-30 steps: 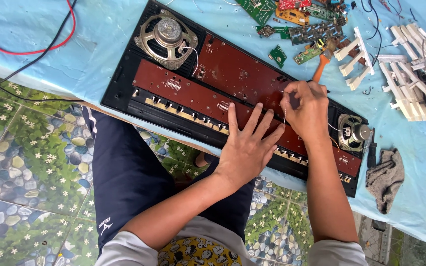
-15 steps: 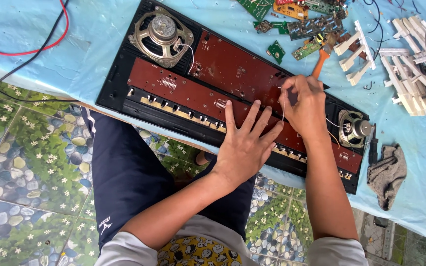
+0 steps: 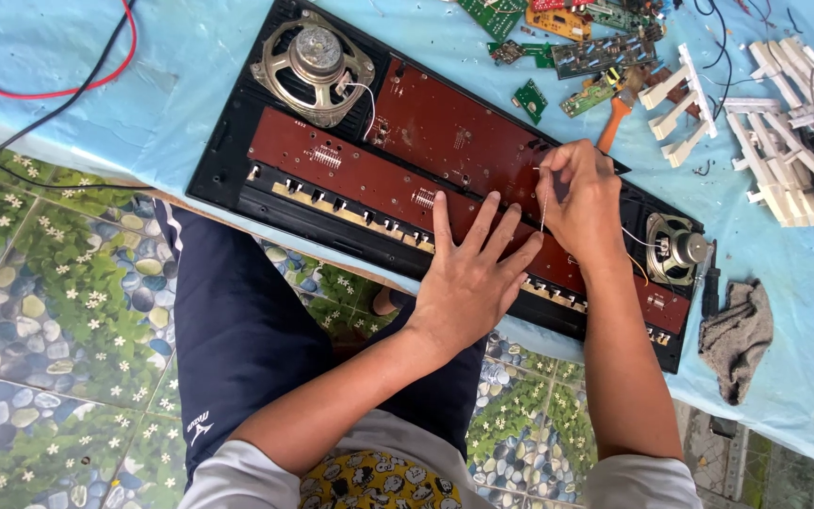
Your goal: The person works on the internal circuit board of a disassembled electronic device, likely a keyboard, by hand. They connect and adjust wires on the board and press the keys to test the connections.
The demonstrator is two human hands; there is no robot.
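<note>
Pressing flat with fingers spread, the left hand (image 3: 471, 273) steadies the reddish-brown circuit board (image 3: 445, 160) inside the black keyboard shell (image 3: 237, 141); the right hand (image 3: 581, 203) pinches what looks like a thin wire (image 3: 543, 203) above it, green boards (image 3: 529, 99) lying beyond.

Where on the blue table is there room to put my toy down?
Bare blue cloth lies left of the opened keyboard, inside the red cable loop. The top right is crowded with circuit boards and white keys; a grey rag fills the right edge.
</note>
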